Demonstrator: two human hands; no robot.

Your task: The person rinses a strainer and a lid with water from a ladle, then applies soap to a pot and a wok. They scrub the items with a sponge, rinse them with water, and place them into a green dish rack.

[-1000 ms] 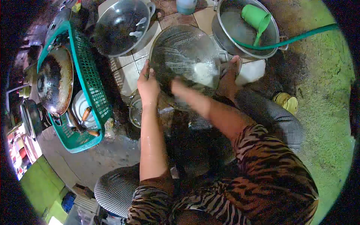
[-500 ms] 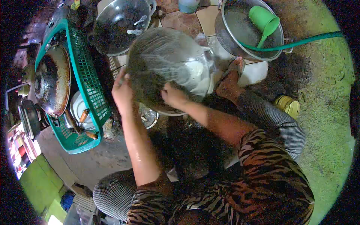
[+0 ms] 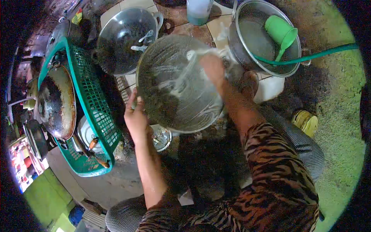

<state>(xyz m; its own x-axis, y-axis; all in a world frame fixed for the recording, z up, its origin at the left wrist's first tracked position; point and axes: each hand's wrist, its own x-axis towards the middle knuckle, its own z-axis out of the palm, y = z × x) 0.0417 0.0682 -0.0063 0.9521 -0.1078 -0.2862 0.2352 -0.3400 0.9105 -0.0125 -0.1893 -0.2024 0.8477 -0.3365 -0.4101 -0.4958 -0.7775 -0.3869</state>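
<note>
Left hand (image 3: 136, 120) grips a soapy basin (image 3: 176, 108), right hand (image 3: 211, 66) inside it

The basin stands in front of the person, its inside streaked with white suds. The left hand grasps its left edge. The right hand is bent over the basin's far right part, where the suds are thick; it is blurred, so whether it clutches anything cannot be told.

Beyond the basin, to the left, sits a wok (image 3: 119, 50); straight beyond is a cup (image 3: 199, 13). Right of the basin, a pot (image 3: 253, 38) contains a green dipper (image 3: 281, 33), with a hose (image 3: 324, 53) across the pot. Well left of the basin, a basket (image 3: 94, 92) holds a blackened pan (image 3: 58, 104). A small dish (image 3: 161, 140) lies just on the near side of the basin.
</note>
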